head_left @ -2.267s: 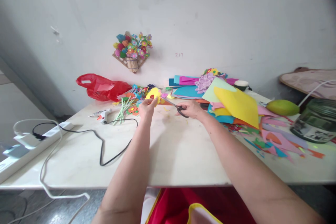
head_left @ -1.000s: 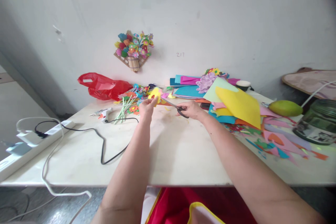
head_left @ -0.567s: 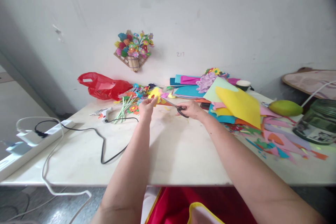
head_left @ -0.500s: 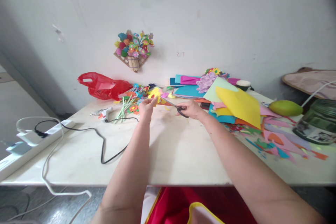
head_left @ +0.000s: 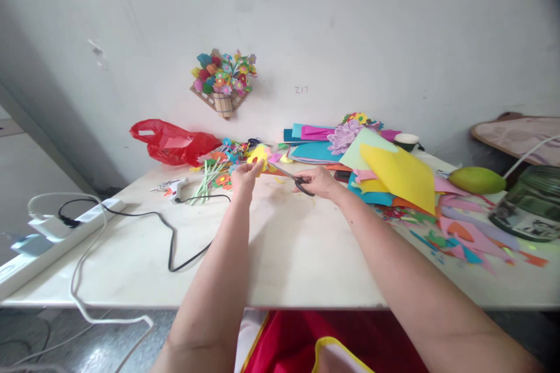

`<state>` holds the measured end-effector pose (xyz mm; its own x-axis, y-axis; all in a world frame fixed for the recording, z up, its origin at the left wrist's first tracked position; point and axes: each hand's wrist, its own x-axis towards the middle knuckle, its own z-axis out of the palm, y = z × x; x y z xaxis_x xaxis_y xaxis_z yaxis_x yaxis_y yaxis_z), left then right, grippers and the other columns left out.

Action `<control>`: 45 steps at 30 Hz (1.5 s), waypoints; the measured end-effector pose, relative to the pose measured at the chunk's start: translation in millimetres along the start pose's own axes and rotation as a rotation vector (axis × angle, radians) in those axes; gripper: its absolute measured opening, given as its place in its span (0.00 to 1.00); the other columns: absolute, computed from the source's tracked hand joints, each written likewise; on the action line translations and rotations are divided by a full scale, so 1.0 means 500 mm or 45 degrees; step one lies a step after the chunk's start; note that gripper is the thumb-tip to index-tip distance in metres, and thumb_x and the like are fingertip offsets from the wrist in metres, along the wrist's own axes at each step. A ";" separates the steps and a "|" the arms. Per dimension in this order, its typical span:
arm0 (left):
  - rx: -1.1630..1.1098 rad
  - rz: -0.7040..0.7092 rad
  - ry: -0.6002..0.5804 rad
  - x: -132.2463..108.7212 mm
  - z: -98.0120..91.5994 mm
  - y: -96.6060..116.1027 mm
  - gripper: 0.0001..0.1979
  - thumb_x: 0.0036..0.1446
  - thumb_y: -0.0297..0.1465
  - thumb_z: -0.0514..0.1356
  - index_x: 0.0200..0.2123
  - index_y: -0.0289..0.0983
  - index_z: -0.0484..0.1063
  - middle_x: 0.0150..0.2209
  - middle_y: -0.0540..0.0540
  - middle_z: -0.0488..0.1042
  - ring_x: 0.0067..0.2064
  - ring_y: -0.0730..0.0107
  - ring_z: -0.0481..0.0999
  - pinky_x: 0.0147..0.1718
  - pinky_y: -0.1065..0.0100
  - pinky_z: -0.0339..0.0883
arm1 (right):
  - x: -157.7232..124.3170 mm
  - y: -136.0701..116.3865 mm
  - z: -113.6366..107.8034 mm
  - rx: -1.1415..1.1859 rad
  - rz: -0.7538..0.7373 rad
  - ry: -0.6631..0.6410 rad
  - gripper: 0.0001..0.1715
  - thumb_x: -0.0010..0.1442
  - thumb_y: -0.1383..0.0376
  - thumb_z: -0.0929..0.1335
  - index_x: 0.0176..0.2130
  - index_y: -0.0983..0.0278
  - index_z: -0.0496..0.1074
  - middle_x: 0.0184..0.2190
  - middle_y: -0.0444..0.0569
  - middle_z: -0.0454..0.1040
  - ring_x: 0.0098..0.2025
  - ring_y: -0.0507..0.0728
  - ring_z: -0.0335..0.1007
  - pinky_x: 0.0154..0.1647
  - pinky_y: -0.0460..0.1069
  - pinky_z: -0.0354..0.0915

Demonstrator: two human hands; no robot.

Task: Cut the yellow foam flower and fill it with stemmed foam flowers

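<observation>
My left hand (head_left: 245, 176) pinches a yellow felt flower (head_left: 259, 154) with a red centre, held up above the table (head_left: 301, 245). In my right hand (head_left: 321, 182) is a pair of scissors (head_left: 303, 186) with black handles, its blades pointing left toward the flower's right edge. Whether the blades touch the petals I cannot tell. Just behind and left of my left hand lie pale green stems (head_left: 209, 180), an orange felt flower (head_left: 221, 181) and other small coloured flowers.
A white glue gun (head_left: 177, 189) with a black cord lies at left, near a power strip (head_left: 56, 250). Behind it sits a red plastic bag (head_left: 175, 144). Felt sheets (head_left: 400, 172), scraps (head_left: 459, 239), a mango (head_left: 476, 180) and a glass jar (head_left: 529, 204) occupy the right side.
Both hands, the flower and the scissors stay almost where they were. The whole view has shifted very slightly.
</observation>
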<state>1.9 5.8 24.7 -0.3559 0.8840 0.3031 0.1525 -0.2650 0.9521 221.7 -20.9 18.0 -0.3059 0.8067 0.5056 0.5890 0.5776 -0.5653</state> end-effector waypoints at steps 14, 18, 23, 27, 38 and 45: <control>0.060 -0.006 0.007 -0.001 -0.002 0.002 0.21 0.38 0.48 0.66 0.25 0.35 0.76 0.19 0.51 0.68 0.21 0.77 0.60 0.22 0.72 0.52 | 0.000 -0.004 -0.002 -0.051 0.009 -0.009 0.15 0.46 0.65 0.71 0.37 0.63 0.79 0.20 0.41 0.72 0.24 0.49 0.63 0.25 0.43 0.54; 0.069 -0.010 0.023 -0.002 -0.001 0.004 0.20 0.39 0.48 0.65 0.24 0.36 0.75 0.18 0.51 0.67 0.20 0.77 0.60 0.22 0.72 0.51 | 0.001 -0.006 -0.003 -0.087 -0.019 -0.007 0.15 0.47 0.62 0.71 0.37 0.62 0.79 0.20 0.41 0.71 0.24 0.50 0.63 0.25 0.43 0.53; 0.027 -0.013 0.021 -0.006 0.001 0.010 0.19 0.38 0.47 0.66 0.22 0.36 0.73 0.18 0.51 0.68 0.21 0.76 0.61 0.22 0.72 0.52 | 0.000 -0.011 -0.005 -0.101 -0.022 -0.007 0.14 0.47 0.61 0.72 0.37 0.62 0.79 0.20 0.41 0.70 0.24 0.50 0.62 0.25 0.43 0.53; 0.009 -0.003 -0.005 -0.008 0.003 0.012 0.19 0.39 0.46 0.66 0.22 0.35 0.73 0.18 0.50 0.68 0.21 0.76 0.62 0.22 0.71 0.52 | -0.001 -0.014 -0.005 -0.074 -0.011 -0.010 0.14 0.47 0.62 0.72 0.37 0.63 0.79 0.20 0.41 0.71 0.25 0.50 0.63 0.25 0.43 0.55; -0.011 -0.014 -0.012 -0.009 0.003 0.011 0.20 0.38 0.48 0.66 0.22 0.35 0.72 0.17 0.53 0.65 0.20 0.78 0.57 0.21 0.72 0.50 | 0.001 -0.016 -0.007 -0.047 0.002 -0.021 0.15 0.48 0.61 0.71 0.37 0.63 0.79 0.21 0.41 0.72 0.24 0.49 0.63 0.24 0.43 0.53; -0.060 0.001 -0.037 -0.011 0.002 0.013 0.21 0.38 0.48 0.66 0.22 0.35 0.71 0.16 0.54 0.63 0.20 0.79 0.55 0.21 0.72 0.49 | 0.001 -0.012 -0.004 -0.070 -0.016 -0.006 0.15 0.49 0.61 0.71 0.38 0.63 0.79 0.21 0.41 0.71 0.24 0.49 0.62 0.25 0.43 0.52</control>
<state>6.0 -0.5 29.0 -0.3289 0.8945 0.3029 0.1085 -0.2829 0.9530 219.3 -24.0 22.9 -0.3169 0.8003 0.5090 0.6254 0.5798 -0.5222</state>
